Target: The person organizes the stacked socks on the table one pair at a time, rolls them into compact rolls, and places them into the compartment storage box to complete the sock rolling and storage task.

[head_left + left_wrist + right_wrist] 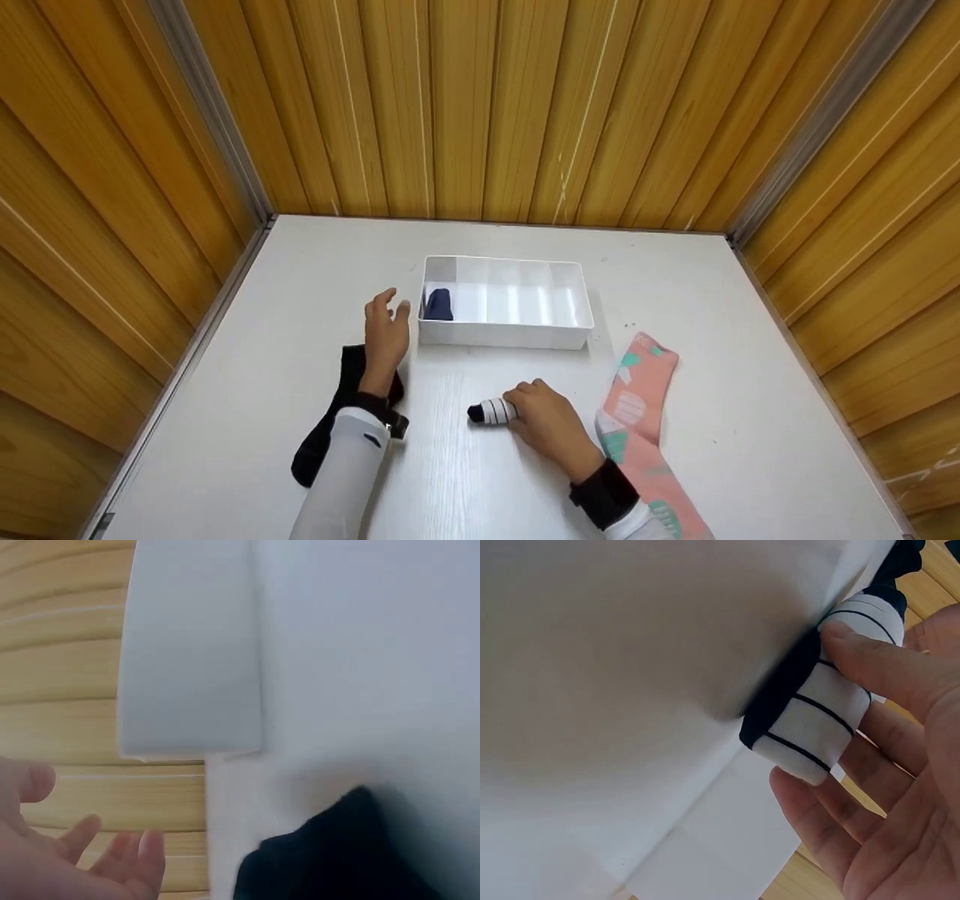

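Observation:
My right hand [551, 424] grips a rolled-up striped sock [495, 411], white with thin dark lines and a dark end, at the middle front of the table. In the right wrist view the thumb lies across the striped roll [810, 705] and the fingers curl behind it. My left hand [388, 330] is raised beside the left end of the white box [502, 336], fingers loosely bent and holding nothing. Under the left wrist lies a black sock [330, 427], partly hidden by the forearm. A folded navy sock [439, 304] stands inside the box at its left end.
A long pink sock [649, 405] with green and white patterns lies flat to the right of the right hand, partly behind the wrist. The white table [750, 360] is bounded by wood-patterned walls [517, 112] at the back and both sides.

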The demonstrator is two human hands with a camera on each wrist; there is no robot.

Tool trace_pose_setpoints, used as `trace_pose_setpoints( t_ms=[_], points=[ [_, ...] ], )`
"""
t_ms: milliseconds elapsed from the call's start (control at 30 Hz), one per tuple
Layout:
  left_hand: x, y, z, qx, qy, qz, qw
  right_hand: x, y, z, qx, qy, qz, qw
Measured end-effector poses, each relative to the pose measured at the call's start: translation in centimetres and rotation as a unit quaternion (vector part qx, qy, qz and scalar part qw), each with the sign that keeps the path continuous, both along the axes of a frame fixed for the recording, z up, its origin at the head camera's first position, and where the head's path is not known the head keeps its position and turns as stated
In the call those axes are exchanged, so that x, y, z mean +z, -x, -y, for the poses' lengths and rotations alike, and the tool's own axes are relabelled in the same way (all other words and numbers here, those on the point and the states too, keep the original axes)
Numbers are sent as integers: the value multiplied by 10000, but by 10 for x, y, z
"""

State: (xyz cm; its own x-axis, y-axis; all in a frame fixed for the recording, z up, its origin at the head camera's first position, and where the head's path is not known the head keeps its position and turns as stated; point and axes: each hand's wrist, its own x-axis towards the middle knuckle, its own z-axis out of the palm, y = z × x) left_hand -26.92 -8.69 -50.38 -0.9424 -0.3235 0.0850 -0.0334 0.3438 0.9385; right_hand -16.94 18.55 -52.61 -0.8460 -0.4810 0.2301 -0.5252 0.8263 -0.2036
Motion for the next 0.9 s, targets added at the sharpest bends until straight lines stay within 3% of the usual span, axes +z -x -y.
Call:
trace_pose_setpoints(
  t_ms=[167,267,400,500,700,900],
  points=[
    [-9,20,-2,-481,-60,386,9981,1,3,-2,-166,120,35,9998],
    [-19,20,-9,-625,2,520,9967,2,2,-3,-220,113,106,9996],
    [-27,15,-14,-555,-548,666,9947,1,-1,-4,-220,-19,245,9995],
    [-26,14,-14,-538,-834,618,9931,1,-2,-4,-191,-130,251,9994],
    [-25,15,-12,-475,-67,567,9972,2,-1,-1,-67,-186,169,9997],
    [-25,16,-12,-556,723,363,9952,3,2,2,-76,-136,256,9995]
  ],
)
